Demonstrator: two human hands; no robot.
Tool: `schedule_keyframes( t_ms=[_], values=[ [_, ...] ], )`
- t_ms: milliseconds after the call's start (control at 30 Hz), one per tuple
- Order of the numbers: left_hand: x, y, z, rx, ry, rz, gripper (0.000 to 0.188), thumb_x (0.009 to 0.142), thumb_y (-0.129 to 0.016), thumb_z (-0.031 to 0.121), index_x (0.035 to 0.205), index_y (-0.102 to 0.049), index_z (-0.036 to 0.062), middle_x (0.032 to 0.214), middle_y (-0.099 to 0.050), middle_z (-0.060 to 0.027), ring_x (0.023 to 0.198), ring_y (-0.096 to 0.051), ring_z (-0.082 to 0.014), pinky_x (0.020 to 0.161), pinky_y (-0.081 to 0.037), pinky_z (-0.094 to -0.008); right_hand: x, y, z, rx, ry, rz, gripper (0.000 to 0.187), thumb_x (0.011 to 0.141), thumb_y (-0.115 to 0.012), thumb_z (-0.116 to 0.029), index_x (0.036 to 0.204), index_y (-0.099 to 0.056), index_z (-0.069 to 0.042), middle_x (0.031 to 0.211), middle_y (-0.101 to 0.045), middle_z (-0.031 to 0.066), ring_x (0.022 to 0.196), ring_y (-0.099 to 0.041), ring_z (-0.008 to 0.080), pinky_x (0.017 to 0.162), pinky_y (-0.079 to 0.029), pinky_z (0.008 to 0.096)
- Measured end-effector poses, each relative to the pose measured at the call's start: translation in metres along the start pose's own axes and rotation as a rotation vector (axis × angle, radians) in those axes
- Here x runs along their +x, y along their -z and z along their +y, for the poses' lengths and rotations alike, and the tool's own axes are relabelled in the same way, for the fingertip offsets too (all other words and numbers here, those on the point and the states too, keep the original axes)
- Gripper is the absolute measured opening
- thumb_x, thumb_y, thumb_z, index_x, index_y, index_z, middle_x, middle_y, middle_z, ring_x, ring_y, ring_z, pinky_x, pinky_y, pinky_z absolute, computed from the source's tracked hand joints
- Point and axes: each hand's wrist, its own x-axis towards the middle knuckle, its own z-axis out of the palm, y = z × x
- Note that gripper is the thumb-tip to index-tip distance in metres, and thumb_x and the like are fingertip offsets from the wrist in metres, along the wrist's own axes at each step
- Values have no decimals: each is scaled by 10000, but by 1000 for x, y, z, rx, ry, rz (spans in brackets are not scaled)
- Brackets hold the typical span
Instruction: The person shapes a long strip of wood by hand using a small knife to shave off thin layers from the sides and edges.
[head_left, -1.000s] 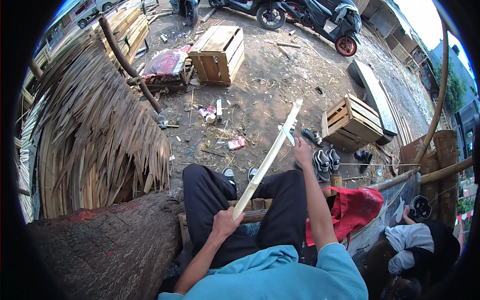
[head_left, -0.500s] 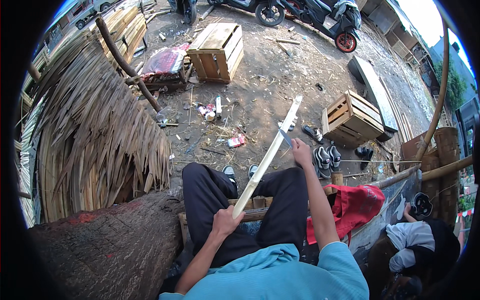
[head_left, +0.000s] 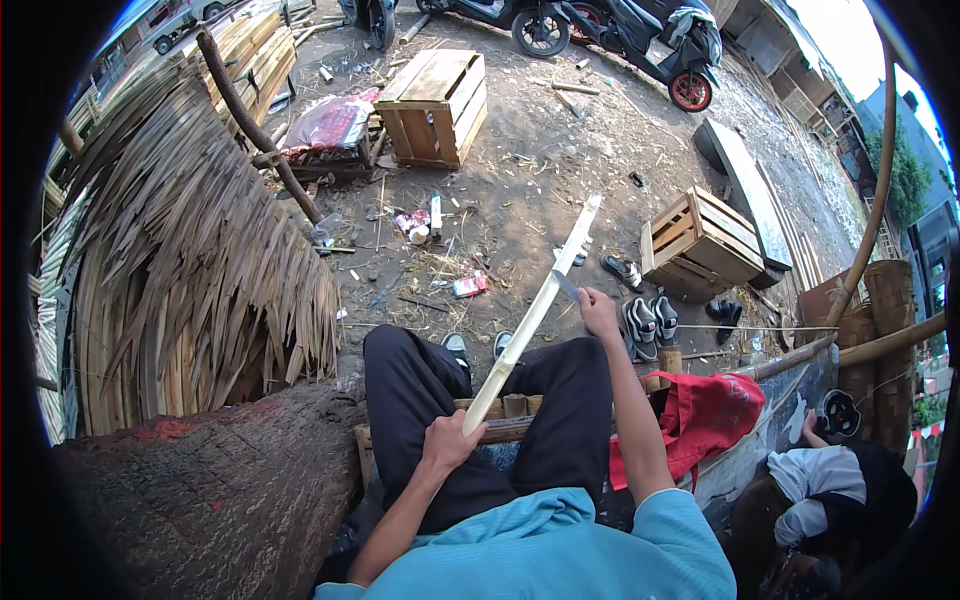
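The dark round edge of the picture cuts off a lot. The motorbikes point(head_left: 620, 30) at the top are only partly seen, and so is the other person point(head_left: 820, 480) sitting low on the right (just a white sleeve and a dark cap show). The blade of the knife point(head_left: 566, 286) is small and thin, so it is hard to make out, and its handle is hidden inside the fist.

There are two wooden crates on the dirt. The big crate point(head_left: 435, 105) near the top has a closed slatted top, so I cannot tell what is in it. The small crate point(head_left: 705, 245) on the right lies tipped, and what it holds is too dark to see. A tall woven basket point(head_left: 890, 300) stands at the far right, and its inside does not show.

The left hand point(head_left: 447, 440) is closed tight around the bottom end of a long pale bamboo strip point(head_left: 535, 310). The strip slants up and away from the lap, over the black trousers, with its far end above the dirt. The right hand point(head_left: 598, 312) is closed in a fist around the knife, and the blade touches the strip about halfway up.

A pile of dry split bamboo point(head_left: 190, 270) lies on the left. A big log point(head_left: 200, 490) sits just beside the left knee. A red cloth point(head_left: 705, 420) and some sandals point(head_left: 645, 318) are on the right.
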Motion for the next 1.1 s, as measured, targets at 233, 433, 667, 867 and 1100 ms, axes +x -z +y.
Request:
schedule_keyframes(
  t_ms=[233, 433, 667, 867, 1100],
  values=[
    [0, 0, 1, -9, 20, -6, 411, 769, -660, 409, 771, -592, 3, 668, -614, -233, 679, -630, -394, 627, -510, -465, -3, -5, -17, 27, 39, -139, 293, 909, -510, -283, 850, -608, -13, 644, -581, 149, 602, -581, 249, 591, -438, 366],
    [1, 0, 0, -14, 24, 3, 433, 751, -687, 424, 763, -592, 2, 668, -616, -223, 681, -628, -391, 629, -510, -455, -8, 3, -31, 91, 23, -22, 300, 906, -513, -288, 854, -603, -6, 664, -587, 185, 631, -599, 316, 599, -440, 382],
    [1, -2, -1, -18, 14, 11, 437, 751, -685, 429, 740, -587, 2, 655, -611, -224, 671, -626, -393, 624, -509, -456, 4, 9, -22, -21, 103, -52, 297, 901, -520, -292, 849, -603, -11, 686, -587, 199, 654, -595, 356, 599, -434, 411],
    [1, -2, 0, -10, 12, -1, 446, 754, -677, 440, 748, -589, 2, 652, -610, -225, 667, -626, -394, 624, -510, -459, 2, 5, -28, -115, 140, -81, 275, 899, -523, -285, 862, -609, -27, 729, -595, 203, 696, -589, 384, 616, -439, 431],
    [-1, 1, 0, 13, 29, -34, 441, 770, -655, 445, 789, -599, 8, 679, -626, -207, 680, -633, -377, 643, -513, -459, -3, 6, -46, -182, 48, -79, 280, 906, -488, -346, 920, -621, -100, 815, -634, 178, 823, -599, 398, 696, -477, 471]
  ],
)
